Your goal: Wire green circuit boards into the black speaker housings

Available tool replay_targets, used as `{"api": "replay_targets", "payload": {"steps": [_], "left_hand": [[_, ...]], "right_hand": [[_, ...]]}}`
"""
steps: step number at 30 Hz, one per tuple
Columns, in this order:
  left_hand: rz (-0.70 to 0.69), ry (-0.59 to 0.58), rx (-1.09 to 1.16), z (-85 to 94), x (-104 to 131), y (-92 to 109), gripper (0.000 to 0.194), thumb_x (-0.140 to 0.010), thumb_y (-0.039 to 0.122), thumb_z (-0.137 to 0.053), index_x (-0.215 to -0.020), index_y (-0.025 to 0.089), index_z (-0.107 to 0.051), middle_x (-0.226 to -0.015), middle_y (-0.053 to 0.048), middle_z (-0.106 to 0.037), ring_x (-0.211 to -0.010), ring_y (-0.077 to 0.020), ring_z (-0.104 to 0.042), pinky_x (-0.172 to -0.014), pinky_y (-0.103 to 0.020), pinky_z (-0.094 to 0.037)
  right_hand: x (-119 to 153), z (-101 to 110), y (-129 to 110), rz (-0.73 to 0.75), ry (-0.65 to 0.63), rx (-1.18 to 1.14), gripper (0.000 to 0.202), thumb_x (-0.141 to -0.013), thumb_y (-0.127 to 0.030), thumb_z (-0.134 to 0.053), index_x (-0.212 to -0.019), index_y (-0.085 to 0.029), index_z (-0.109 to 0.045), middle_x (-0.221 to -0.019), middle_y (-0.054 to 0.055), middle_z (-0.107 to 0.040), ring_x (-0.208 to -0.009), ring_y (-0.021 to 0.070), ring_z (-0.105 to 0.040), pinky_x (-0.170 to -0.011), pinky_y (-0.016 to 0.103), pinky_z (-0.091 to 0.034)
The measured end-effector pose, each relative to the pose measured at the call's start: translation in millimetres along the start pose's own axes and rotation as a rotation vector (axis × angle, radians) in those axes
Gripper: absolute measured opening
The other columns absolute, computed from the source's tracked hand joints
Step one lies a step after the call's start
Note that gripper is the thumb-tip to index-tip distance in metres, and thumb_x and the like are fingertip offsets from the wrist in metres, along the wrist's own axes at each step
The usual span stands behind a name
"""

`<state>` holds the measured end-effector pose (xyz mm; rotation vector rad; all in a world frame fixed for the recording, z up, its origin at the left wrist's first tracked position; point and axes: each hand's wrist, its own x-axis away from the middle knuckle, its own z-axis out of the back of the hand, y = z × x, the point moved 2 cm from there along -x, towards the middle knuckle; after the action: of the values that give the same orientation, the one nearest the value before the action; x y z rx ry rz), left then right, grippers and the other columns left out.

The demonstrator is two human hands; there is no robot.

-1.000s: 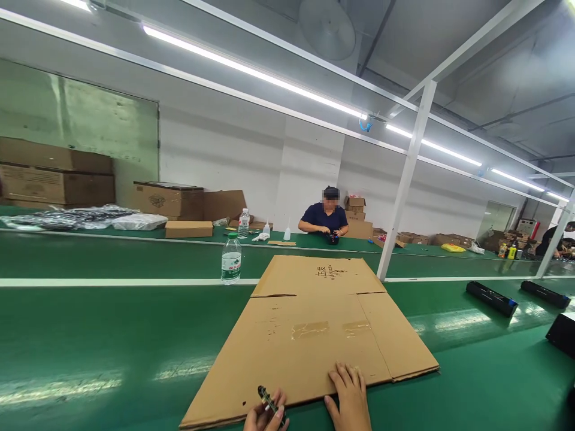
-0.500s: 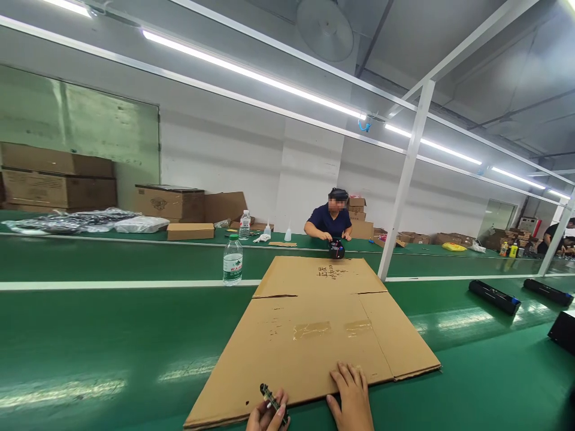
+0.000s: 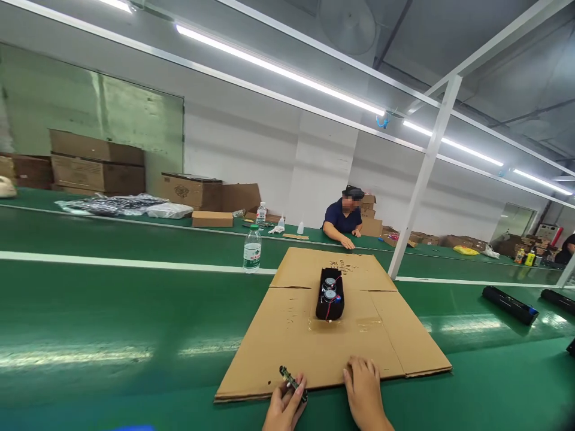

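Note:
My left hand (image 3: 286, 406) pinches a small green circuit board (image 3: 293, 383) over the near edge of a flattened cardboard sheet (image 3: 332, 353). To its right, my right hand (image 3: 365, 389) lies with its fingers resting on the sheet's near edge, holding nothing. A black speaker housing (image 3: 330, 306) stands on the middle of the cardboard. Two round speaker drivers (image 3: 330, 295) and thin red and blue wires show inside it.
Across the bench a co-worker (image 3: 344, 215) leans with one arm stretched toward the cardboard. A water bottle (image 3: 252, 250) stands left of the sheet. On the right are a white post (image 3: 424, 179) and a black housing (image 3: 510, 304). Boxes (image 3: 101, 170) line the back.
The black speaker housing has moved from the co-worker's hands onto the middle of the cardboard, and the co-worker has let go. My hands stay near the sheet's edge; the view has shifted left.

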<state>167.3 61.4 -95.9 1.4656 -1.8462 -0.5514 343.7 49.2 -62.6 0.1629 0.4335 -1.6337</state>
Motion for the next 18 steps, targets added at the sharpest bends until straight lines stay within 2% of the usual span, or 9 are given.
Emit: {"api": "replay_targets", "payload": {"steps": [2,4,6,7,10,12,15,18], "left_hand": [[-0.034,0.029,-0.001,-4.1,0,-4,0.033,-0.06,0.031,-0.072,-0.085,0.019,-0.052,-0.114,-0.013,-0.057,-0.12,-0.0281,-0.039,-0.097,-0.046,-0.035],[-0.061,0.064,-0.01,-6.9,-1,-7,0.034,-0.059,0.032,-0.073,-0.081,0.019,-0.05,-0.109,-0.014,-0.06,-0.116,-0.0299,-0.043,-0.094,-0.048,-0.038],[-0.109,0.103,-0.028,-7.2,-2,-7,0.035,-0.059,0.032,-0.072,-0.08,0.02,-0.048,-0.104,-0.014,-0.062,-0.111,-0.031,-0.049,-0.089,-0.048,-0.042],[-0.149,0.127,-0.045,-6.2,-2,-5,0.034,-0.061,0.032,-0.071,-0.081,0.02,-0.047,-0.102,-0.014,-0.062,-0.109,-0.0308,-0.051,-0.088,-0.047,-0.044],[-0.294,0.234,-0.142,-0.6,2,10,0.028,-0.07,0.031,-0.061,-0.088,0.021,-0.043,-0.105,-0.012,-0.059,-0.111,-0.027,-0.05,-0.095,-0.042,-0.039],[-0.346,0.291,-0.219,2.3,7,21,0.025,-0.075,0.032,-0.054,-0.093,0.022,-0.04,-0.113,-0.011,-0.055,-0.116,-0.0239,-0.045,-0.099,-0.037,-0.035],[-0.334,0.321,-0.285,2.7,11,30,0.023,-0.08,0.032,-0.047,-0.098,0.022,-0.037,-0.12,-0.011,-0.051,-0.118,-0.0223,-0.042,-0.1,-0.034,-0.033],[-0.319,0.322,-0.296,0.9,10,29,0.023,-0.08,0.031,-0.046,-0.099,0.022,-0.036,-0.119,-0.012,-0.05,-0.115,-0.0235,-0.044,-0.099,-0.036,-0.033]], "right_hand": [[-23,5,-12,0.027,0.012,0.039,0.031,-0.086,-0.017,-0.033,-0.105,-0.017,-0.057,-0.105,0.008,-0.058,-0.096,0.0225,-0.05,-0.084,0.037,-0.039],[-54,11,-31,0.11,0.017,0.053,0.038,-0.084,-0.011,-0.035,-0.118,-0.02,-0.05,-0.119,0.005,-0.05,-0.105,0.0199,-0.045,-0.089,0.033,-0.036],[-83,15,-54,0.171,0.006,0.081,0.045,-0.082,-0.01,-0.039,-0.125,-0.022,-0.042,-0.128,0.004,-0.043,-0.112,0.0198,-0.038,-0.093,0.033,-0.03],[-94,17,-66,0.175,-0.002,0.102,0.044,-0.082,-0.009,-0.04,-0.125,-0.02,-0.043,-0.126,0.006,-0.045,-0.112,0.0219,-0.038,-0.093,0.036,-0.03],[-112,21,-97,0.119,-0.016,0.14,0.03,-0.079,-0.007,-0.042,-0.104,-0.007,-0.058,-0.106,0.019,-0.055,-0.106,0.0296,-0.041,-0.086,0.043,-0.032],[-113,26,-110,0.141,-0.035,0.146,0.024,-0.078,-0.005,-0.042,-0.092,-0.008,-0.062,-0.093,0.017,-0.06,-0.101,0.0279,-0.044,-0.083,0.04,-0.033],[-117,38,-105,0.207,-0.042,0.139,0.027,-0.081,-0.004,-0.042,-0.097,-0.017,-0.059,-0.095,0.008,-0.06,-0.1,0.0194,-0.046,-0.083,0.032,-0.035],[-131,50,-72,0.158,-0.038,0.153,0.02,-0.087,-0.014,-0.043,-0.104,-0.016,-0.054,-0.107,0.005,-0.055,-0.101,0.0179,-0.047,-0.084,0.035,-0.038]]}}
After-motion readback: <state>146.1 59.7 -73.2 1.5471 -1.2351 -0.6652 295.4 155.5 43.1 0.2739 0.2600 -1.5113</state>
